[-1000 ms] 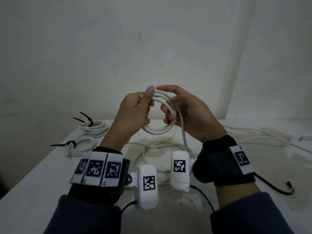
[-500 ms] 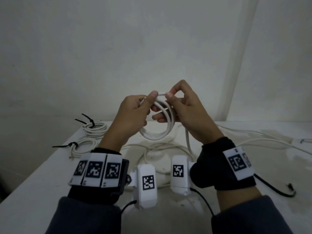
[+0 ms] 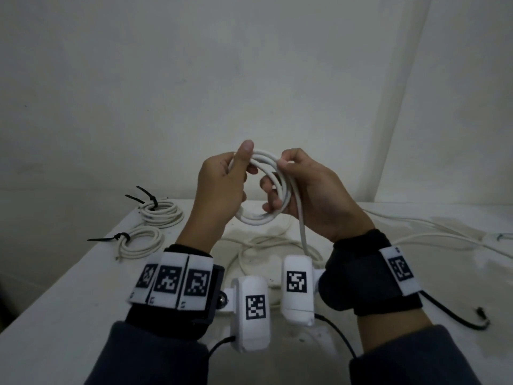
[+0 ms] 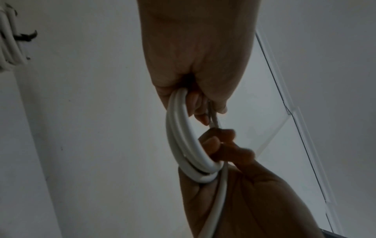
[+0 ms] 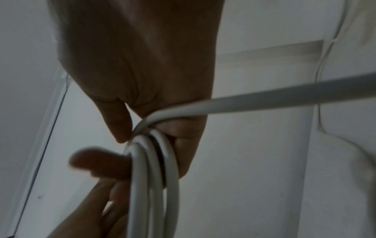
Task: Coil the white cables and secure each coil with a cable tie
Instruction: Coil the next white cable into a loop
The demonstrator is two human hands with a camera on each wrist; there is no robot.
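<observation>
Both hands hold a white cable coil (image 3: 256, 219) of about three loops up above the table. My left hand (image 3: 222, 187) grips the coil's left side, thumb raised over the top loops. My right hand (image 3: 308, 195) pinches the top right of the coil, fingers curled through the ring. The cable's free tail (image 3: 302, 232) hangs from the right hand down to the table. The left wrist view shows the coil (image 4: 183, 145) between the two hands. In the right wrist view the loops (image 5: 154, 177) run under my fingers and the tail (image 5: 284, 98) leads off right.
Two tied coils with black cable ties lie at the table's (image 3: 69, 287) left: one farther back (image 3: 162, 213), one nearer (image 3: 140, 243). Loose white cable (image 3: 263, 245) sprawls under my hands and more cable (image 3: 433, 232) trails right. A black wire (image 3: 458, 319) lies at the right.
The right hand has brought another turn of cable over the coil's top and shifted its pinch down and right. The left thumb has lifted above the loops. The coil stays raised.
</observation>
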